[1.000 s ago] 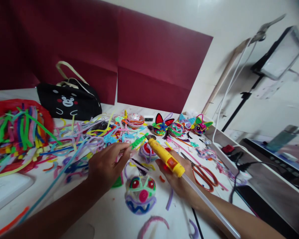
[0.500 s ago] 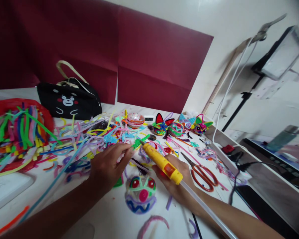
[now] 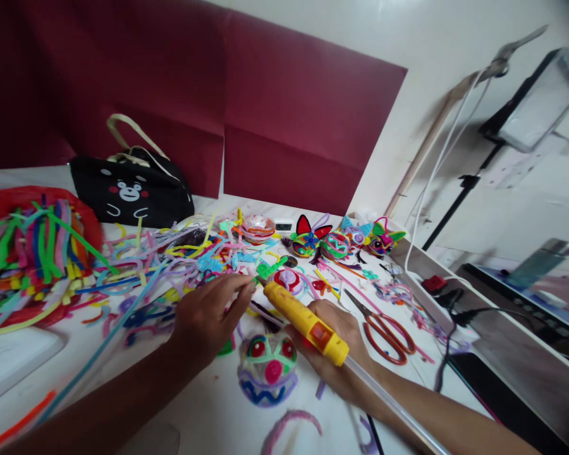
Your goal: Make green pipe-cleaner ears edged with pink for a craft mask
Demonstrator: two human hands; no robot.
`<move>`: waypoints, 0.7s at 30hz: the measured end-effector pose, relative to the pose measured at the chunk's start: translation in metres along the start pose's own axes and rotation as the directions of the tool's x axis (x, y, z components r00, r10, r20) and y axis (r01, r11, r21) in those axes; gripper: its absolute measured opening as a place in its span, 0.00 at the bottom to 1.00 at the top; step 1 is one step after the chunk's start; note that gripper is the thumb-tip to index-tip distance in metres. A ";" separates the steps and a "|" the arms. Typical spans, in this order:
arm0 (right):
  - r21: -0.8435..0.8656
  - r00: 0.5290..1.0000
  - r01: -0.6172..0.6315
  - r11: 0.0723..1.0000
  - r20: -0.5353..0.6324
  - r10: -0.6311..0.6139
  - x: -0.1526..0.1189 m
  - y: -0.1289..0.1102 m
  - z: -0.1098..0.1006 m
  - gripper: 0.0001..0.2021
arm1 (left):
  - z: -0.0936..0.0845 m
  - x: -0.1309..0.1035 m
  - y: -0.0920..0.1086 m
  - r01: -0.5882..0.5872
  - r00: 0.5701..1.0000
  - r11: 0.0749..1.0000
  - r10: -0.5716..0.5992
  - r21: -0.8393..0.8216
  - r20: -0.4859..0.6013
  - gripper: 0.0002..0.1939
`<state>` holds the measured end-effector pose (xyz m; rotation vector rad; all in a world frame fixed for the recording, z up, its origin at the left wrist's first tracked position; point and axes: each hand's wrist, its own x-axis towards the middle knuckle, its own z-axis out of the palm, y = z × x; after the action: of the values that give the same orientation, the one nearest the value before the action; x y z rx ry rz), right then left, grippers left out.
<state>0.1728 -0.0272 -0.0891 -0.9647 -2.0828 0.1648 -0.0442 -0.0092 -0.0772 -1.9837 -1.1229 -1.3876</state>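
My left hand [image 3: 213,309] is closed, thumb and forefinger pinched at the end of a small green pipe cleaner piece [image 3: 266,271]; its held end is partly hidden by the fingers. My right hand [image 3: 334,335] is wrapped round a yellow hot glue gun [image 3: 303,316], with a clear glue stick [image 3: 389,395] coming out of its rear. The nozzle points at the green piece, close to my left fingertips. Below, between my hands, lies a round mask-like ornament [image 3: 268,371] with red eyes, a pink nose and a blue zigzag mouth.
Orange-handled scissors [image 3: 386,335] lie right of my right hand. Loose pipe cleaners [image 3: 146,268] cover the left and middle of the table, beside a red bag of them [image 3: 88,218]. Decorated ornaments [image 3: 336,245] and a black bag [image 3: 133,196] stand behind. A phone [image 3: 507,398] lies at right.
The glue gun has shifted slightly down and left, its nozzle now nearer my left fingertips. A red and lilac round piece behind it has come into fuller view.
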 end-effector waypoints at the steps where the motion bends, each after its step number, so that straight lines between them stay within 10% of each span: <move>1: 0.005 1.000 -0.003 1.000 0.004 0.003 0.000 0.000 0.000 0.09 | 0.000 0.000 0.000 0.002 1.000 1.000 -0.002 0.004 0.000 0.06; 21: -0.053 0.991 -0.069 0.996 -0.117 0.062 0.010 -0.004 -0.001 0.11 | -0.002 0.000 -0.002 0.012 1.000 1.000 -0.011 0.016 -0.008 0.05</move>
<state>0.1680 -0.0234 -0.0807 -1.0531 -1.9603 0.0822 -0.0468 -0.0100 -0.0765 -1.9619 -1.1400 -1.3872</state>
